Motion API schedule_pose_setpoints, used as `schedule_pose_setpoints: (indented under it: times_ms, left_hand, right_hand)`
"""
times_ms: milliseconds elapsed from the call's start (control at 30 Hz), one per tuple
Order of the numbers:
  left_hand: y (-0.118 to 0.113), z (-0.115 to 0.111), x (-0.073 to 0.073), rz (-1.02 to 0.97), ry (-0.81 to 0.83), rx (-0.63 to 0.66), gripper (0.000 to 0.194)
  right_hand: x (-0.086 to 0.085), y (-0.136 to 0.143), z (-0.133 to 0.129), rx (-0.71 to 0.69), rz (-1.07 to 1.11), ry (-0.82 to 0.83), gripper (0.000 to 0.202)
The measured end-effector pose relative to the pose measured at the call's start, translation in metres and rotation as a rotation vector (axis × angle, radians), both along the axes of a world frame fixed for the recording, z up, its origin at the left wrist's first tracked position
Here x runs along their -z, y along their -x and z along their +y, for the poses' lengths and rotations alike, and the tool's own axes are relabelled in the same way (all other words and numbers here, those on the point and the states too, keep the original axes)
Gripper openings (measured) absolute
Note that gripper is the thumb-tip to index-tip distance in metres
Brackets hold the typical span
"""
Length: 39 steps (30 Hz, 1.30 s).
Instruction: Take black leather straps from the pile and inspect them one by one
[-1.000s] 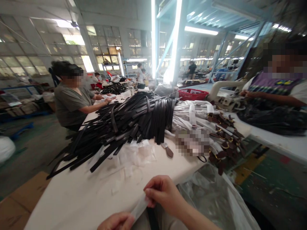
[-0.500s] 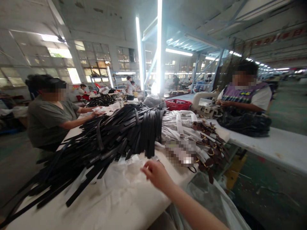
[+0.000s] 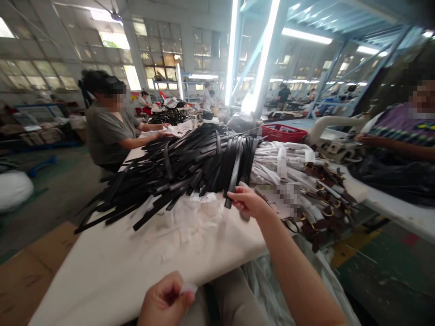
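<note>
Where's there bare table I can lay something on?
The near-left table, between the black straps, white scraps and left hand. Beyond, it's crowded: black straps left and middle, white-wrapped straps to the right, with the right hand at a black strap's end.

Place: a workshop or factory floor, with several people at work
Counter: long and pale (image 3: 112, 267), heaped with black straps (image 3: 190, 163) and white-wrapped straps (image 3: 288, 165) with brown ends
Right: what looks like a sewing machine (image 3: 335, 140), a person (image 3: 404, 131) seated by it
Left: a person (image 3: 110, 127) working at the far edge
Lighting: bright tube lights (image 3: 267, 54)
Far side: tall paned windows (image 3: 163, 59), blue metal framework (image 3: 326, 77), more workers (image 3: 283, 96)
</note>
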<state>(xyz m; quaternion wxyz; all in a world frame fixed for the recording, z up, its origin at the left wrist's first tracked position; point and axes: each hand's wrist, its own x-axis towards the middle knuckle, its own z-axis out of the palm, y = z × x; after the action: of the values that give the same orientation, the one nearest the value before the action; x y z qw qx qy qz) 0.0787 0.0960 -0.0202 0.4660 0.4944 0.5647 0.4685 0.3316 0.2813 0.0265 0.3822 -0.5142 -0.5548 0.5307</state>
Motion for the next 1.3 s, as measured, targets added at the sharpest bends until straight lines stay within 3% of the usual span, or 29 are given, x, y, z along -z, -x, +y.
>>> schedule_pose_setpoints:
  times_ms: [67,133,233,300,567,700,833,967,1167,1300]
  left_hand:
    - [-0.001,-0.001,0.001,-0.024,0.014,0.011,0.069]
    - [-0.002,-0.003,0.002,-0.039,0.004,0.014,0.067]
    - [-0.003,-0.006,0.002,-0.063,-0.021,0.019,0.066]
    - [-0.004,-0.007,0.000,-0.077,-0.032,0.022,0.065]
    - [-0.006,-0.010,-0.003,-0.134,-0.056,0.056,0.054]
    - [-0.002,-0.010,-0.004,-0.044,-0.038,0.089,0.044]
    - [0.001,-0.009,-0.007,0.104,0.002,0.188,0.035]
    - [0.006,-0.006,-0.001,0.096,0.093,0.342,0.043]
    - [0.005,-0.006,-0.004,0.008,0.130,0.433,0.053]
    - [0.000,-0.011,-0.012,0.054,0.180,0.392,0.058]
  right_hand:
    - [-0.003,0.014,-0.041,-0.140,0.147,0.016,0.056]
    - [-0.002,0.029,-0.080,-0.284,0.361,0.045,0.054]
    - [0.001,0.048,-0.121,-0.361,0.558,0.047,0.042]
    - [0.003,0.056,-0.134,-0.357,0.562,0.041,0.039]
    - [0.006,0.067,-0.141,-0.364,0.492,0.073,0.036]
    - [0.006,0.065,-0.142,-0.392,0.413,0.098,0.027]
    - [0.010,0.062,-0.139,-0.457,0.407,0.109,0.025]
    - [0.013,0.060,-0.138,-0.503,0.446,0.149,0.030]
    - [0.025,0.068,-0.148,-0.404,0.488,0.114,0.041]
    - [0.039,0.080,-0.159,-0.281,0.540,0.045,0.046]
